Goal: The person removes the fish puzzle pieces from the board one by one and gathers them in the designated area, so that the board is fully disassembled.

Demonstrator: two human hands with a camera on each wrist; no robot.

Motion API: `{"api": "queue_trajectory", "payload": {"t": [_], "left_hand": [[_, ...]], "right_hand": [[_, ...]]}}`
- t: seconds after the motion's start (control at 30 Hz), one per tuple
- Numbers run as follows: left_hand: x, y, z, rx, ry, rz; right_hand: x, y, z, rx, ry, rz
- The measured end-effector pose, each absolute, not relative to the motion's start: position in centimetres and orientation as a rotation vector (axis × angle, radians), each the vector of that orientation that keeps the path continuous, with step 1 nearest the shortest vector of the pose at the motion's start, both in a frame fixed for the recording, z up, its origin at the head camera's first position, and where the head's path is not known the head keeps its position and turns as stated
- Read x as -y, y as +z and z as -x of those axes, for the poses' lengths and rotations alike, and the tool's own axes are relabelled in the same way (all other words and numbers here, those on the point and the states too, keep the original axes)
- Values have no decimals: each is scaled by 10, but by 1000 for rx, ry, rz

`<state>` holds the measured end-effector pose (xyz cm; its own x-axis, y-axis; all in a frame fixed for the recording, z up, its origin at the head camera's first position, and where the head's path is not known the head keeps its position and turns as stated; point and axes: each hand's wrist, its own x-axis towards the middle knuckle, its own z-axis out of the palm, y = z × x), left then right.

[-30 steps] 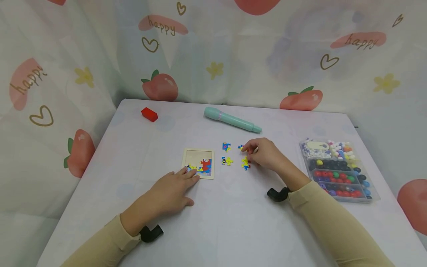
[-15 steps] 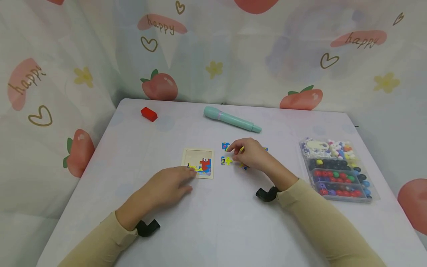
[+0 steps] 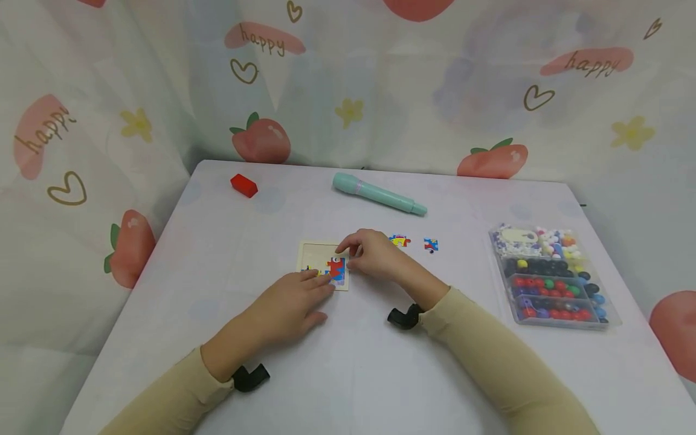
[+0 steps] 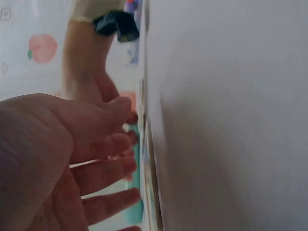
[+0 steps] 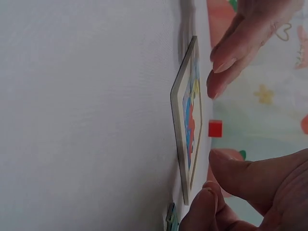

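Note:
A small square wooden puzzle tray (image 3: 312, 244) lies on the table with a red puzzle piece (image 3: 335, 267) and blue and yellow ones fitted along its near part. My left hand (image 3: 285, 305) is over its near left corner, fingers extended. At the tray's right edge is my right hand (image 3: 375, 257), thumb and bent fingers apart; nothing shows between them in the right wrist view. Beyond that hand lie a yellow-and-blue puzzle piece (image 3: 400, 240) and a blue-and-red puzzle piece (image 3: 431, 244). Other loose pieces are hidden beneath the right hand; one puzzle piece (image 5: 171, 216) shows beside it.
A mint-green microphone-shaped toy (image 3: 379, 194) lies near the back edge of the table (image 3: 370, 374). Back left is a red block (image 3: 244, 185). A clear compartment box (image 3: 554, 320) of coloured beads stands on the right. Patterned cloth hangs behind and at the sides.
My right hand has moved left from the loose pieces to the tray's right edge, uncovering two pieces behind it. The left hand shifts slightly over the tray, which stays in place.

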<state>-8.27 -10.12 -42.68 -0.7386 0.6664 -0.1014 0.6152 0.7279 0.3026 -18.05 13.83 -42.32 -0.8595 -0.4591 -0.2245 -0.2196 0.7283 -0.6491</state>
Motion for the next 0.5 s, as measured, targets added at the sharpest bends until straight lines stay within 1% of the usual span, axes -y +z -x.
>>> {"api": "queue_trajectory", "payload": {"t": [0.1,0.5], "left_hand": [[93,-428,78,-2678,311,-1071],[83,-434,74,-2609,239,-1023]], "right_hand": [[-131,-426,181,-2566,-882,559],[-112,-430,181,-2581,-770,530]]}}
